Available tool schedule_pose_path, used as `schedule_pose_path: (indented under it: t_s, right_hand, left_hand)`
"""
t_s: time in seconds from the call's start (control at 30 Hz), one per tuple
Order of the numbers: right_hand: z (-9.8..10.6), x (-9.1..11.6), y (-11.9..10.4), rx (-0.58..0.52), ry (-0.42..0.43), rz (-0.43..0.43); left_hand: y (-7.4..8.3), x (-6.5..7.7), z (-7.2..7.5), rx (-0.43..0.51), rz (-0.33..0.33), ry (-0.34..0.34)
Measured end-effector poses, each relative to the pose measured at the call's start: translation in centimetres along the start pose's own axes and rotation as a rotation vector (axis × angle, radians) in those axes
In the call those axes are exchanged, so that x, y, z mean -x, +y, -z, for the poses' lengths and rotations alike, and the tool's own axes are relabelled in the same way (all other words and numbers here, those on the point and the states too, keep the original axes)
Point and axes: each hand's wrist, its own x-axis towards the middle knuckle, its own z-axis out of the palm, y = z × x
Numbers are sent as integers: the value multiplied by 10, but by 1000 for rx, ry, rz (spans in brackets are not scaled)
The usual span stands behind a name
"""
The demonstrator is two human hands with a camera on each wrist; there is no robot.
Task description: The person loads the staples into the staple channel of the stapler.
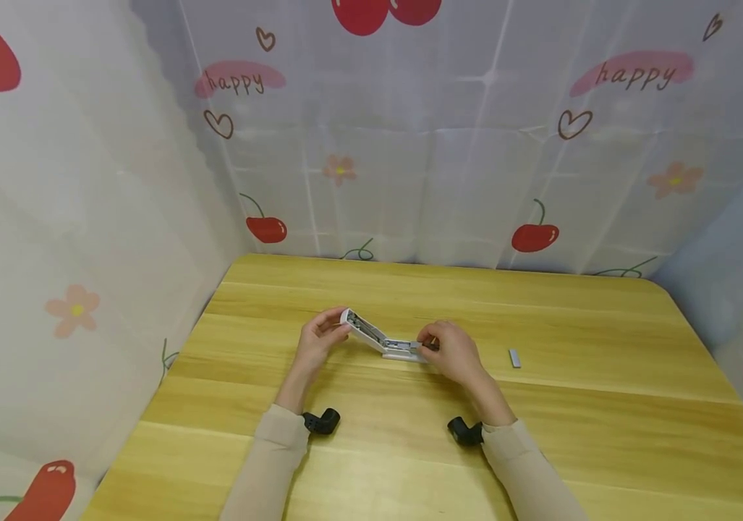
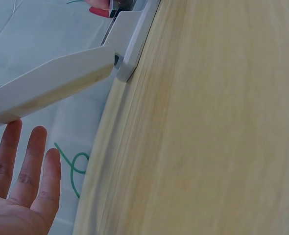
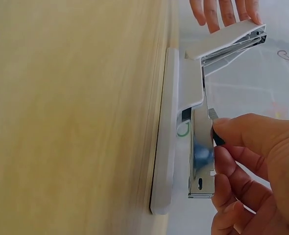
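White stapler [image 1: 371,336] is mid-tbl, btwn the 2 hands, folded wide open: base [image 3: 163,147] down on the wood, top arm [image 3: 225,40] tilted up to the person's left, metal rail [image 3: 203,161] exposed on the right. L hand [image 1: 320,339] has the raised end of the top arm pinched btwn thumb & fingers; the other fingers are pretty straight in the L wrist cam view. R hand [image 1: 452,351] is at the rail, thumb + fingers pinching a little grey-and-dark piece [image 3: 212,114] right up against it, can't tell exactly what it is. Small grey bar [image 1: 515,358] lies on the tbl just right of the R hand. Both arms have beige sleeves [image 1: 283,438] & black wrist cams [image 1: 325,422]. Wood tbl [image 1: 397,463], then a pale curtain [image 1: 397,195] w/ cherries, hearts & "happy" in the bg.
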Motion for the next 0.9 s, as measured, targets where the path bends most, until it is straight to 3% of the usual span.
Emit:
schedule_pose_path:
  t_s: [0.47, 0.9]
  right_hand:
    - [2, -5, -2, 21, -57, -58]
    - [4, -8, -4, 42, -80, -47]
  left_hand:
    - [-1, 0, 0, -17, 5, 0]
    - [-1, 0, 0, 4, 8, 8]
